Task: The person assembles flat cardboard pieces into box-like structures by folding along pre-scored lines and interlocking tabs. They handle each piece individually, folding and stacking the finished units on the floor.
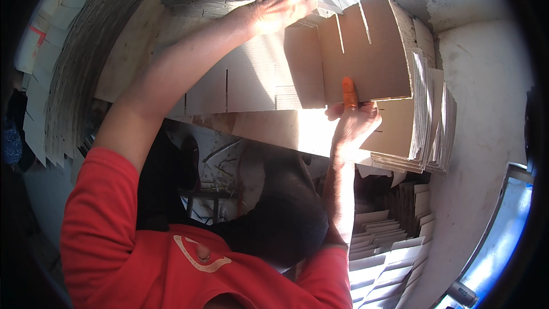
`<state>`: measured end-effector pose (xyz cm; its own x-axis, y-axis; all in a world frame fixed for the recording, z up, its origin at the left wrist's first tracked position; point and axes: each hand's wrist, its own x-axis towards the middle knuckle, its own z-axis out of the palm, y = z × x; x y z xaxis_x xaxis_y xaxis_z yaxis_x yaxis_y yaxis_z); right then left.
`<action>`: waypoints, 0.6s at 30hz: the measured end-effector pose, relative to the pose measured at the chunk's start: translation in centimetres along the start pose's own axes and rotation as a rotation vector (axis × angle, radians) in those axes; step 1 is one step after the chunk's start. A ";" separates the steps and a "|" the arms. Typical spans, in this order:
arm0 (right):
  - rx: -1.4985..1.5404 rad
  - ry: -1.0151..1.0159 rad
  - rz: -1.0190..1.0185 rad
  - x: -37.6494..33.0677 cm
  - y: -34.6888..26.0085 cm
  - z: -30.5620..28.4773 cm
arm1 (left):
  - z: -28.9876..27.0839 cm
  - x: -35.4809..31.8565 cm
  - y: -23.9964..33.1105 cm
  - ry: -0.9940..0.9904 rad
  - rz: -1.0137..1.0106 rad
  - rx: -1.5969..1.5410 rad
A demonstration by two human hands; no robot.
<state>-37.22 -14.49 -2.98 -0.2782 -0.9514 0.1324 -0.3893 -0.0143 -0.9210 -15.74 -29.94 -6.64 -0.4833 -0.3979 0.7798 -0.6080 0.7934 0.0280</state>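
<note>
A slotted cardboard sheet [251,83] lies across the work surface, and its right-hand part is folded up as a raised flap [366,51]. My right hand [355,123] grips the flap's near edge, with the orange-covered thumb [349,92] pressed on its face and the other fingers curled below. My left hand [286,6] is over the sheet's far side, left of the flap. Its fingers point right, loosely bent and a little apart, with nothing visible in them. Whether its underside touches the sheet is hidden.
Stacked cardboard sheets [420,114] stand right of the flap, against a pale wall [477,97]. A tall cardboard stack [94,51] leans at the far left. More cardboard pieces [389,257] sit low at the right. A wooden board [257,126] runs under the sheet.
</note>
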 end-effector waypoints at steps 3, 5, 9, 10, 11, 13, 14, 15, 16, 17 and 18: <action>0.038 0.006 -0.014 0.0 0.6 -0.2 | 0.0 -0.5 1.6 -0.055 -0.293 -0.189; 0.060 0.008 0.006 -0.1 0.5 -0.1 | -0.1 -0.7 1.9 -0.056 -0.289 -0.167; 0.062 0.006 0.005 -0.3 0.0 -0.1 | -0.4 -0.7 1.7 -0.002 -0.125 -0.075; 0.050 0.005 0.018 -0.3 -0.1 0.0 | -0.3 -0.8 1.5 0.034 -0.077 -0.048; 0.038 0.004 0.031 -0.3 -0.3 0.0 | -0.2 -1.1 1.4 0.019 -0.065 -0.030; 0.019 0.003 0.039 -0.2 -0.5 0.0 | -0.4 -1.4 1.4 -0.012 -0.041 0.002; 0.013 0.000 0.032 -0.2 -0.6 0.0 | -0.3 -1.4 1.6 -0.069 -0.143 -0.045; 0.006 -0.004 0.028 -0.2 -0.6 0.1 | -0.4 -1.6 2.1 -0.129 -0.247 -0.095; -0.004 0.005 0.038 -0.1 -0.7 0.0 | -0.8 -1.1 3.1 -0.188 -0.346 -0.151; -0.015 0.013 0.047 0.0 -0.7 0.0 | -1.5 -0.7 3.6 -0.289 -0.309 -0.184; -0.021 0.012 0.051 0.1 -0.8 0.1 | -1.5 -1.1 4.0 -0.287 -0.230 -0.147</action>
<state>-36.81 -14.66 -2.26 -0.3086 -0.9469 0.0901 -0.3926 0.0405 -0.9188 -16.69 -25.61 -6.43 -0.5139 -0.6691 0.5368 -0.6344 0.7177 0.2872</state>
